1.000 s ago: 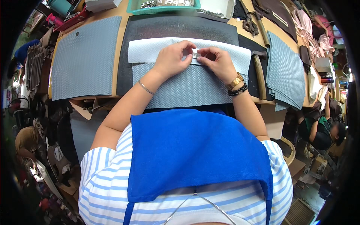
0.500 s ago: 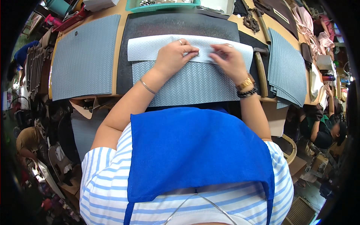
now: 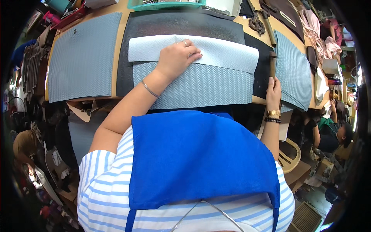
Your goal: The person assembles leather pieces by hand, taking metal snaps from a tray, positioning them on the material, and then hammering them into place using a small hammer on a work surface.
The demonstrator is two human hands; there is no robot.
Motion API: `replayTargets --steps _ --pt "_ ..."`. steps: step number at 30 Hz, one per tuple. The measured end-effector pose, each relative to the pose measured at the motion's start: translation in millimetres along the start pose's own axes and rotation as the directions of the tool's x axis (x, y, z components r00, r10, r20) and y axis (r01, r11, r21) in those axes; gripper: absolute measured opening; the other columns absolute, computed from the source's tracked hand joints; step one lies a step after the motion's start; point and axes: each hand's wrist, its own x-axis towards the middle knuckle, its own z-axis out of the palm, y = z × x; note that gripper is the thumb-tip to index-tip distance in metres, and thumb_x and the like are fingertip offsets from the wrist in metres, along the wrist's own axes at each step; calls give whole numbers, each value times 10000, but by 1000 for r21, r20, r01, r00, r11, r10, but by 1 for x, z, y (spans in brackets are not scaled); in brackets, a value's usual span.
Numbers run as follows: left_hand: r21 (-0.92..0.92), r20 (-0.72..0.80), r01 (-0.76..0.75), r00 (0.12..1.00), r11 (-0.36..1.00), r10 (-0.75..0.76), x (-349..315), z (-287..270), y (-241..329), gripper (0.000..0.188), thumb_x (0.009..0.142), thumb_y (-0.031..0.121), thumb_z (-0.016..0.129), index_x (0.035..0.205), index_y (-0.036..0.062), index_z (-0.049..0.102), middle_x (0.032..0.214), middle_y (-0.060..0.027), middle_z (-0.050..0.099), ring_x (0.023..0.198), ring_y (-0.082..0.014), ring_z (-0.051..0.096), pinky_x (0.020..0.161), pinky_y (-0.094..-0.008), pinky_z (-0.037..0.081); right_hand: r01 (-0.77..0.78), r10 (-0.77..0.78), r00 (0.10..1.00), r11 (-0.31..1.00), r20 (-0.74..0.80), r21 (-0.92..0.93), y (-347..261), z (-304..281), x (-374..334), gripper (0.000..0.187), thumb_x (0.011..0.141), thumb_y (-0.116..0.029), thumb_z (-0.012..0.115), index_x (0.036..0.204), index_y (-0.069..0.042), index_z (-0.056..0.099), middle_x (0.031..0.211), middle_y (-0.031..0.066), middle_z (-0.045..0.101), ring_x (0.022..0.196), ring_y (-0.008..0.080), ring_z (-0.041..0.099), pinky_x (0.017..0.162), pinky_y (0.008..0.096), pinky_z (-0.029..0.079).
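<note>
A grey-blue sheet with a woven texture (image 3: 208, 87) lies before me, its far edge folded toward me so the whitish underside (image 3: 228, 52) shows. My left hand (image 3: 178, 57) rests on that folded flap near its middle, thumb and fingers pinched together. A tiny dark bit shows at the fingertips, too small to name. My right hand (image 3: 273, 92) is at the right of the sheet, wrapped round the lower end of the wooden handle of a hammer (image 3: 273, 66). The hammer's head points away from me.
A black mat (image 3: 185, 23) lies under the sheet. Stacks of similar textured sheets stand at left (image 3: 83, 62) and right (image 3: 291, 65), a small round dark piece on the left one. Behind are a teal tray (image 3: 166, 5) and another wooden-handled tool (image 3: 268, 27). Other people work at both sides.
My right hand has left the flap beside my left hand, moved right and toward me, and taken hold of the hammer's handle. My left hand stays pinched at the flap.
</note>
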Motion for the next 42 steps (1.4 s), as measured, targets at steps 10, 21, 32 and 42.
replayTargets --steps 10,21,32,42 --pt "-97 60 141 989 985 -136 -2 -12 2 154 899 333 782 979 208 820 990 30 713 738 -170 696 660 -311 548 6 -248 936 721 250 693 -176 -11 -59 738 1019 -87 621 1657 -182 262 1190 150 697 763 181 654 668 321 550" --pt "-99 53 137 990 986 -132 -2 -11 -1 166 885 334 792 956 187 816 955 43 707 681 -148 669 628 -321 526 44 -337 872 777 356 628 -196 -15 -50 701 1015 -82 621 1640 -141 310 1326 265 660 1127 366 710 943 399 551" --pt "-123 45 104 994 987 -100 -2 -12 -1 498 784 409 871 1192 169 717 977 -1 715 804 -217 705 707 -358 564 500 -606 782 748 143 436 -206 -35 -22 710 968 -92 670 1605 -245 398 992 172 693 812 366 671 746 458 546" --pt "-151 88 186 981 971 -174 -2 -16 4 862 716 419 915 1445 191 516 1005 -5 709 854 -246 716 726 -393 575 517 -619 756 763 212 388 -210 -41 -16 703 987 -103 633 1618 -245 359 912 199 664 785 385 647 733 478 538"
